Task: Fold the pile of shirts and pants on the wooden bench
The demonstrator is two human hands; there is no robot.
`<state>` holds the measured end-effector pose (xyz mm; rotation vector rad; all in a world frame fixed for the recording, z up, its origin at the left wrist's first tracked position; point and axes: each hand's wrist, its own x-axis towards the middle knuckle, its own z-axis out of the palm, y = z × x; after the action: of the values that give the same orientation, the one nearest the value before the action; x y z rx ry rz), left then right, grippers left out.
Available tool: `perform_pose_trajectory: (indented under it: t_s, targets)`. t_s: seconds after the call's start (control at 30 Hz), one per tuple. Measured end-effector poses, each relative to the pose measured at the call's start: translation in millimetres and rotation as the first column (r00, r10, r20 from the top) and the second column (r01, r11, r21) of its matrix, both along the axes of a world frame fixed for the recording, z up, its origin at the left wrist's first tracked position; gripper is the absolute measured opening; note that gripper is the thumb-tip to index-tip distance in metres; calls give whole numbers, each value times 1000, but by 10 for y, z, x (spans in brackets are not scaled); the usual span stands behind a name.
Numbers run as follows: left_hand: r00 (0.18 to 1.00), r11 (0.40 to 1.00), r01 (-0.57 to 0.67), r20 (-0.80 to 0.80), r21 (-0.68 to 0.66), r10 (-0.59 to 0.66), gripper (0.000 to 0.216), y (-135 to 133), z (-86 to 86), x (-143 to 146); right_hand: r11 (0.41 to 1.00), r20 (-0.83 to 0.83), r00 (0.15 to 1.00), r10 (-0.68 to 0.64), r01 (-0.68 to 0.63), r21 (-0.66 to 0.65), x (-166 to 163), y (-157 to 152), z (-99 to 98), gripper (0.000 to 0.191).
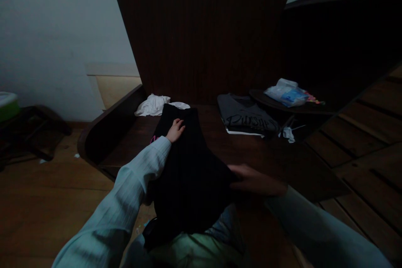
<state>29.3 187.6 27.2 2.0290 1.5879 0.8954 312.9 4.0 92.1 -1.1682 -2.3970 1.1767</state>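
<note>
A black garment [191, 171] is spread over the dark wooden surface [213, 134] and hangs down its near side to my lap. Its exact kind is hard to make out in the dim light. My left hand [176, 130] rests on its far part, fingers stretched out on the cloth. At the garment's right edge, my right hand [256, 180] pinches the fabric between thumb and fingers, slightly blurred. Some pink print [153, 138] shows at the left edge of the cloth.
A crumpled white cloth [153, 105] lies at the back left. Folded grey shirts [246, 115] are stacked at the back right. Beside them, a plastic packet [287, 93] sits on a small shelf. A raised wooden side [109, 123] bounds the surface on the left.
</note>
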Motion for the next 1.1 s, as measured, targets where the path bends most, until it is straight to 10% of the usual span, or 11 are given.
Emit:
perform_pose_trajectory:
  t_s: [0.13,0.27,0.57,0.9,1.1]
  targets:
    - [991,997,-81,105,-3,81,36,223,28,59,812,128,849,-513,432,393,206,378,128,12]
    - [957,986,-167,240,-2,163,38,493,83,178,590,199,633,-748,498,635,211,703,263,15]
    - [807,971,-232,544,-65,229,42,644,43,41,892,259,934,-245,112,438,-208,-30,52,38]
    - [795,934,-357,525,-2,305,38,574,65,77,959,327,932,155,-222,178,-495,-334,-136,29]
    - [978,948,-204,94,243,187,43,339,165,195,870,133,981,-139,57,490,-416,207,-58,34]
